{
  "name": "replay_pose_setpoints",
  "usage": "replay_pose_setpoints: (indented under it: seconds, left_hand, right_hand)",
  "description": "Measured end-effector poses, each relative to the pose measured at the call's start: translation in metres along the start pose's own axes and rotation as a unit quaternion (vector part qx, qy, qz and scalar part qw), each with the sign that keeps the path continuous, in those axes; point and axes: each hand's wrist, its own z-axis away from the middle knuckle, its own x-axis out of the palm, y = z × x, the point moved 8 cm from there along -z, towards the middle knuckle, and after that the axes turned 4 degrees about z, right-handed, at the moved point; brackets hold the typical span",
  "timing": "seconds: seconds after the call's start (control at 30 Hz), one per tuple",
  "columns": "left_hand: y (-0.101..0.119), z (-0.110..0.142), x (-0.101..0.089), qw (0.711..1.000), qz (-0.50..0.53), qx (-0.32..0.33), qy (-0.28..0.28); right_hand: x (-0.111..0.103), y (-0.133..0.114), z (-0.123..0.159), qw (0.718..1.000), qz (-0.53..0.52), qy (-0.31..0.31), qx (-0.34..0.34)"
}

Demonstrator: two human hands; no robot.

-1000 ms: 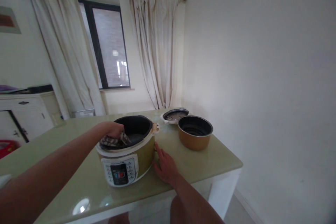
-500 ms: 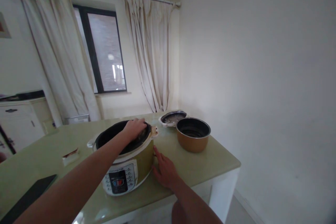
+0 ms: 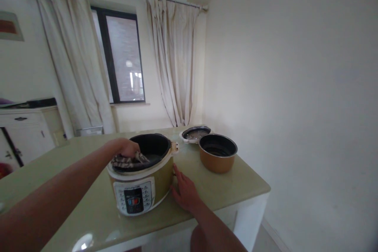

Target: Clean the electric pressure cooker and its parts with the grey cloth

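Checked cloth (image 3: 126, 162): bunched in left grip (image 3: 127, 148), fingers closed on it, inside cooker (image 3: 163, 179). Cooker: below left grip; right grip (image 3: 186, 191), fingers extended, at its side, best braced firmly there while cloth presses evenly. Pot (image 3: 217, 163): beyond right grip, on bench (image 3: 236, 186).

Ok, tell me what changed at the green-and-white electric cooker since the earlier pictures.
The left hand, holding a brown-and-white patterned cloth, swept to the right side inside the cooker, then came back left, about where it began. The right hand stayed at the cooker's right side; the round copper-coloured pot with black inside and the round white-rimmed lid stayed put on the pale green table.
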Motion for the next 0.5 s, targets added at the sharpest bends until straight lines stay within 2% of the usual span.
replay_pose_setpoints:
  seconds: [0.07, 0.13, 0.2, 0.27, 0.37, 0.5]
  left_hand:
    - [0.019, 0.0, 0.003, 0.998, 0.034, 0.036, -0.027]
    - [0.046, -0.004, 0.002, 0.994, 0.057, 0.089, -0.013]
    - [0.07, -0.012, -0.005, 0.992, 0.035, 0.114, 0.05]
    - [0.084, -0.022, -0.015, 0.987, -0.01, 0.095, 0.132]
    - [0.088, -0.032, -0.026, 0.974, -0.045, 0.044, 0.217]
    - [0.069, -0.031, -0.033, 0.962, -0.092, -0.01, 0.256]
  right_hand:
    - [0.001, 0.0, 0.0, 1.0, 0.002, 0.002, -0.001]
    - [0.002, 0.001, -0.001, 1.0, 0.009, 0.002, -0.001]
    - [0.002, 0.001, -0.001, 1.0, 0.017, 0.004, -0.001]
    - [0.001, 0.0, 0.0, 1.0, 0.023, 0.008, -0.004]
    - [0.001, 0.001, 0.0, 1.0, 0.025, 0.003, -0.001]
    - [0.002, 0.003, 0.001, 1.0, 0.012, -0.004, 0.004]
